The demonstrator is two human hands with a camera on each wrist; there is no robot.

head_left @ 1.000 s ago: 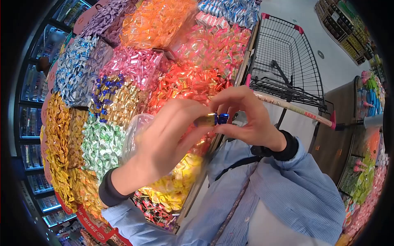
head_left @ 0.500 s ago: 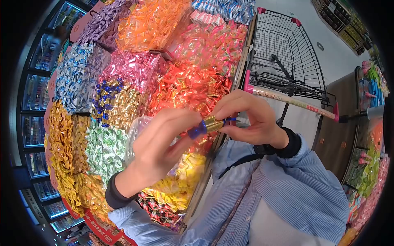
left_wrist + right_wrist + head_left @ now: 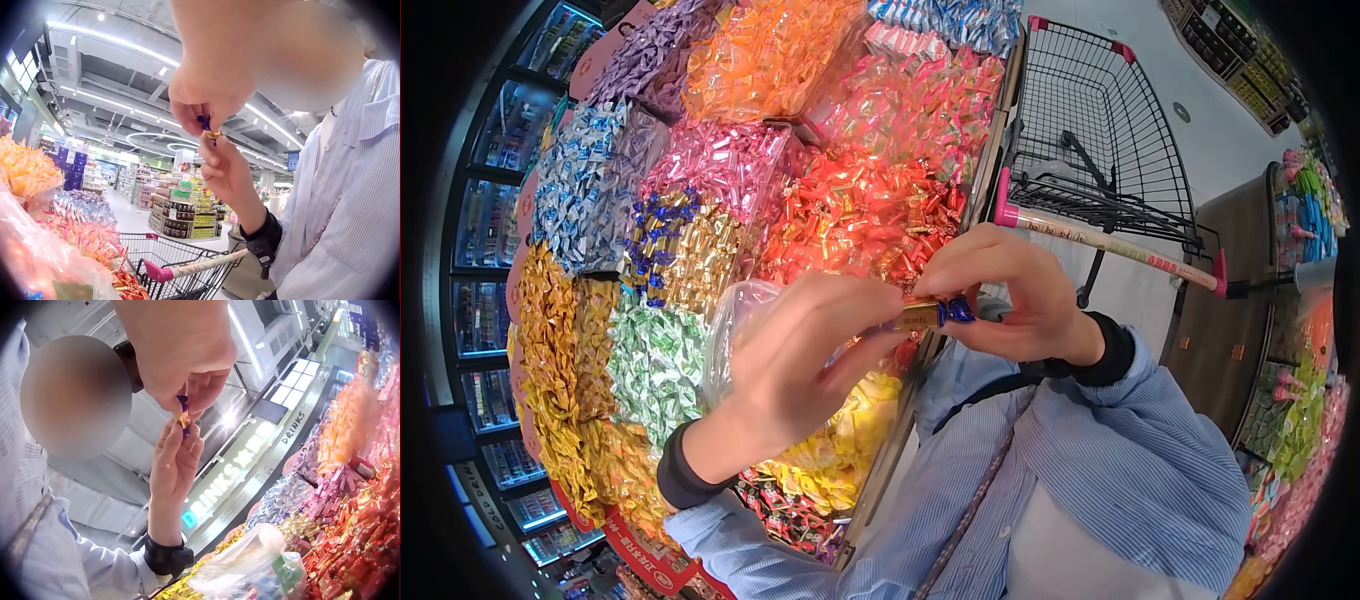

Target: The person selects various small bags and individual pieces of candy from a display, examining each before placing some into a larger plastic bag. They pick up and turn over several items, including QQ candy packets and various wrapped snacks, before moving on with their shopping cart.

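Both hands meet in front of the chest around one wrapped candy (image 3: 918,317), gold in the middle with twisted blue ends. My left hand (image 3: 795,345) pinches its gold end between thumb and fingers. From the other side, my right hand (image 3: 1015,295) grips the blue twist (image 3: 957,311). The right wrist view has the candy (image 3: 184,415) upright between the fingertips of the two hands, its wrapper still around it. Behind the left hand, a clear plastic bag (image 3: 735,310) lies over the candy display, partly hidden by that hand.
Bins of wrapped candy fill the display: red (image 3: 850,215), orange (image 3: 770,60), green-white (image 3: 655,350), yellow (image 3: 855,430), and blue-gold (image 3: 662,240). A black wire shopping cart (image 3: 1090,130) with a pink-ended handle (image 3: 1115,245) stands beside it at the right. Lit drink coolers (image 3: 485,310) line the left.
The candy has turned between the fingers and its left blue end has gone behind the left fingers. Both hands have dropped slightly in the head view. The bag has stayed put.
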